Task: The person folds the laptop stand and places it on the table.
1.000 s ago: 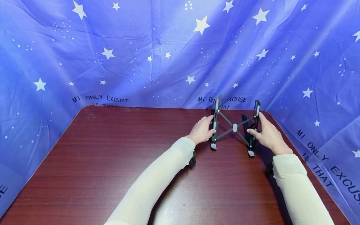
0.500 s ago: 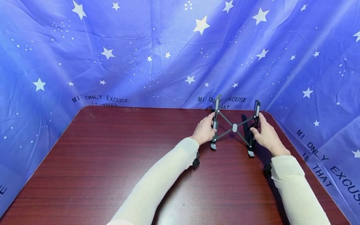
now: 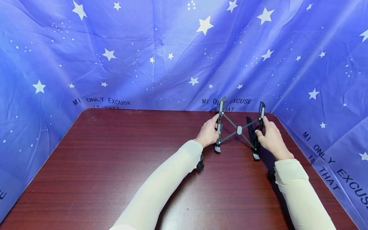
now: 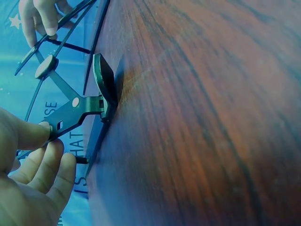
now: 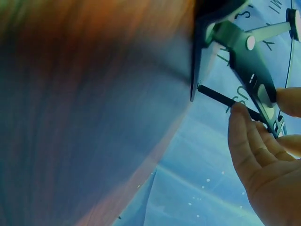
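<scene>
Dark grey and spread in an X, the folding laptop stand (image 3: pixel 239 130) stands near the far right corner of the reddish-brown wood-grain table (image 3: pixel 115 166), and both hands are on it! Left hand (image 3: pixel 208 132), partly closed, has the left rail (image 3: pixel 219 126) between thumb and bent fingers, while the right hand (image 3: pixel 272 138) pinches the right rail (image 3: pixel 261 112) likewise, with starry blue cloth (image 3: pixel 172 35) hanging behind the table's far edge.

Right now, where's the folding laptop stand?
In the head view, the folding laptop stand is right of centre on the wood-grain table, toward its far right corner, between the left hand and the right hand.
</scene>
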`<action>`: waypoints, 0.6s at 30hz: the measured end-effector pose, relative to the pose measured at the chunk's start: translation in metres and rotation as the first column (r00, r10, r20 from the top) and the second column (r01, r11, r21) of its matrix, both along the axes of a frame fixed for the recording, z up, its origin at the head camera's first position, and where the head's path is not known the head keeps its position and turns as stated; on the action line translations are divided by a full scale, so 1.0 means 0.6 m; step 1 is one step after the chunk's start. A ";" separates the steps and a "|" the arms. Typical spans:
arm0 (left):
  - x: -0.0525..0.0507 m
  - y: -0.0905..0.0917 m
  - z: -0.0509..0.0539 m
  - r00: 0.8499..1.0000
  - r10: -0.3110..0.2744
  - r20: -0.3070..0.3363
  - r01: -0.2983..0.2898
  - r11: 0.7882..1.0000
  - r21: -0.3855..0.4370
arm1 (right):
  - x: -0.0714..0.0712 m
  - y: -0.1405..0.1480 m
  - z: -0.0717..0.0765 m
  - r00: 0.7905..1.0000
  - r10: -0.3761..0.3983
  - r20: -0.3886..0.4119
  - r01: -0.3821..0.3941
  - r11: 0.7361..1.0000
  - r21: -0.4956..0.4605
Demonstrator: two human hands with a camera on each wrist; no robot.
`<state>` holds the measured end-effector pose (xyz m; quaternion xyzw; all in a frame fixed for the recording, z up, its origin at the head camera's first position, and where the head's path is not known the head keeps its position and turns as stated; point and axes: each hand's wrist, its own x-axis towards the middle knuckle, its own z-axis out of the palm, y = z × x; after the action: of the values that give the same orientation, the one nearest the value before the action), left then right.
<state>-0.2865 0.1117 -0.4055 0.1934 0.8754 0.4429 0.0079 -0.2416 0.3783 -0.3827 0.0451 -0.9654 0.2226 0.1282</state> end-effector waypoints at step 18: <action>-0.002 -0.016 -0.003 0.999 -0.004 0.045 0.000 0.994 0.108 | 0.004 -0.020 0.007 1.000 0.001 -0.006 -0.001 0.999 -0.036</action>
<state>-0.2880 0.1023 -0.4070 0.1844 0.8496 0.4937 0.0174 -0.2389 0.3665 -0.3786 0.0441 -0.9608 0.2399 0.1316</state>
